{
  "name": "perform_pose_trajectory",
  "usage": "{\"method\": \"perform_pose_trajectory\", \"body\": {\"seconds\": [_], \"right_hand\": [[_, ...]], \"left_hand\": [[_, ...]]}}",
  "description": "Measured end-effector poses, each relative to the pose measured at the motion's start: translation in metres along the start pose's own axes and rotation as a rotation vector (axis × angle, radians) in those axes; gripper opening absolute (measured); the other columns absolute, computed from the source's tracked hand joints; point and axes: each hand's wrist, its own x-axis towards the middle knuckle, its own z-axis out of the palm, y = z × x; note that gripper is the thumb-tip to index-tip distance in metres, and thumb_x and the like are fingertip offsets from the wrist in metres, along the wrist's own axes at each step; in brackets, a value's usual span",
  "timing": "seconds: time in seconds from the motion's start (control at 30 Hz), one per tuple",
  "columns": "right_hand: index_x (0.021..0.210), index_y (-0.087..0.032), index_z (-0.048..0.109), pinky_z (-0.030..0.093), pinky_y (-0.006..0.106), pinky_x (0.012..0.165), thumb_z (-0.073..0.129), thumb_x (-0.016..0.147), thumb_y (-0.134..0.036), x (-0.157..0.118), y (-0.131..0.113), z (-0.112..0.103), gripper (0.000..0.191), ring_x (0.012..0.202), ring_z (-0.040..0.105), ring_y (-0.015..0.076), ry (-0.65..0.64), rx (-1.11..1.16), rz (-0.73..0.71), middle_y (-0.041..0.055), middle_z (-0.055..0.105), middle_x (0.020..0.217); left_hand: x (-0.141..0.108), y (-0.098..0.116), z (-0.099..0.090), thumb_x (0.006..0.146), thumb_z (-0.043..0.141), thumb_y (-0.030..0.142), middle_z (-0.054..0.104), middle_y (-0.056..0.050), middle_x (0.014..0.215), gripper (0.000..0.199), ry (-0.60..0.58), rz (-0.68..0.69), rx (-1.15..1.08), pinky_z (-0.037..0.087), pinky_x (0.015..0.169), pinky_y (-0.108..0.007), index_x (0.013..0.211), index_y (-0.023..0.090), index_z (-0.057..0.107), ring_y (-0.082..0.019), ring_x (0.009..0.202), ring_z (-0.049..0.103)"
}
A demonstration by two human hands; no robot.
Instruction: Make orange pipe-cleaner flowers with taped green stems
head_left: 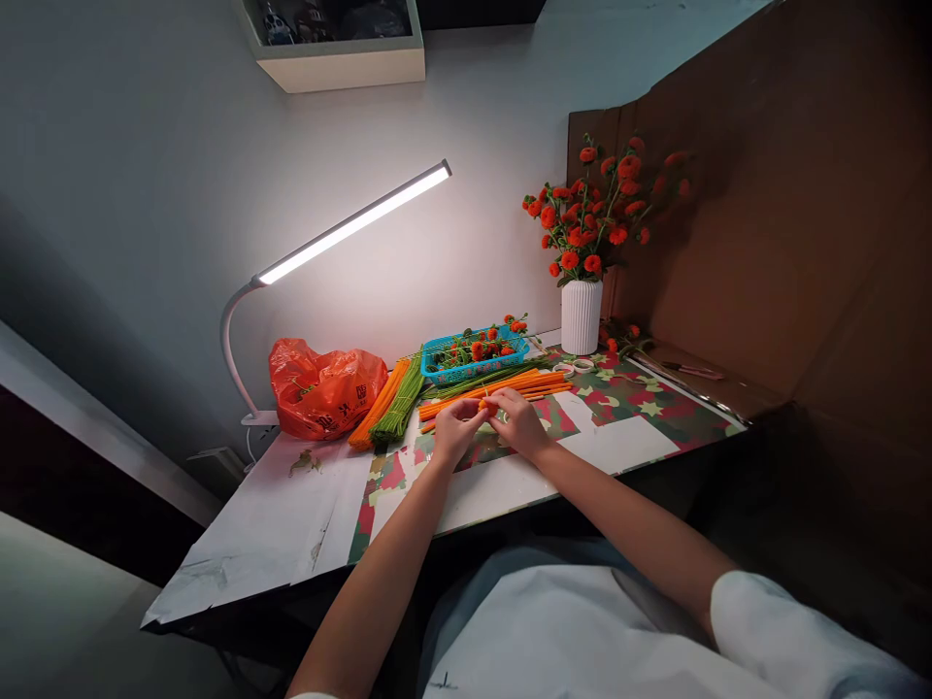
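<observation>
Both my hands meet over the front middle of the table, pinching a small orange fuzzy flower piece (487, 406) between their fingertips. My left hand (456, 432) closes on it from the left, and my right hand (519, 422) from the right. The fingers partly cover the piece, so its full shape is hidden. Just behind them lie loose orange pipe cleaners (543, 382). To the left, a bundle of green pipe cleaners (397, 408) rests beside an orange bundle (375, 410). A blue basket (466, 372) behind holds orange flowers with green stems.
A red plastic bag (320, 388) sits at the back left by the lit lamp (356, 221). A white ribbed vase (581, 318) of orange-red flowers (575, 233) stands back right. Tape rolls (582, 366) lie before it. Cardboard (764, 214) walls the right side.
</observation>
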Motion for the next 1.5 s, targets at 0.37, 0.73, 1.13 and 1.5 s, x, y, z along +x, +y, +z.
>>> {"method": "perform_pose_trajectory", "body": {"seconds": [0.37, 0.73, 1.13, 1.5], "right_hand": [[0.100, -0.019, 0.067, 0.050, 0.035, 0.079, 0.055, 0.081, -0.006, -0.001, -0.003, 0.006, 0.027, 0.087, 0.057, 0.0213, -0.062, -0.085, -0.041, 0.0079, 0.062, 0.091], [0.088, -0.020, 0.068, 0.049, 0.032, 0.078, 0.056, 0.077, -0.003, 0.000, 0.004, 0.004, 0.023, 0.085, 0.057, 0.0192, -0.097, -0.053, -0.062, 0.0051, 0.061, 0.086], [0.080, -0.018, 0.069, 0.049, 0.026, 0.065, 0.060, 0.071, -0.009, 0.001, -0.002, 0.005, 0.016, 0.070, 0.060, 0.0148, 0.039, 0.180, 0.265, 0.0029, 0.066, 0.078], [0.077, -0.017, 0.069, 0.054, 0.029, 0.069, 0.061, 0.067, -0.018, 0.002, 0.011, 0.006, 0.012, 0.073, 0.065, 0.0172, 0.123, 0.394, 0.531, 0.0050, 0.069, 0.083]], "left_hand": [[-0.008, 0.013, 0.010, 0.069, 0.059, 0.020, 0.068, -0.001, 0.066, 0.014, 0.155, 0.087, 0.344, 0.047, 0.059, -0.024, 0.078, 0.016, 0.069, -0.013, 0.058, 0.061], [-0.001, 0.005, 0.000, 0.067, 0.063, 0.020, 0.073, -0.008, 0.084, 0.022, -0.036, -0.020, 0.201, 0.052, 0.069, -0.028, 0.087, 0.014, 0.070, -0.018, 0.073, 0.068], [-0.003, 0.003, 0.006, 0.069, 0.058, 0.016, 0.070, -0.003, 0.071, 0.015, 0.057, 0.107, 0.329, 0.049, 0.062, -0.025, 0.079, 0.015, 0.069, -0.014, 0.061, 0.063], [-0.003, 0.004, 0.003, 0.068, 0.072, 0.030, 0.071, -0.009, 0.094, 0.033, -0.037, 0.042, 0.096, 0.054, 0.067, -0.029, 0.097, 0.015, 0.065, -0.018, 0.075, 0.068]]}}
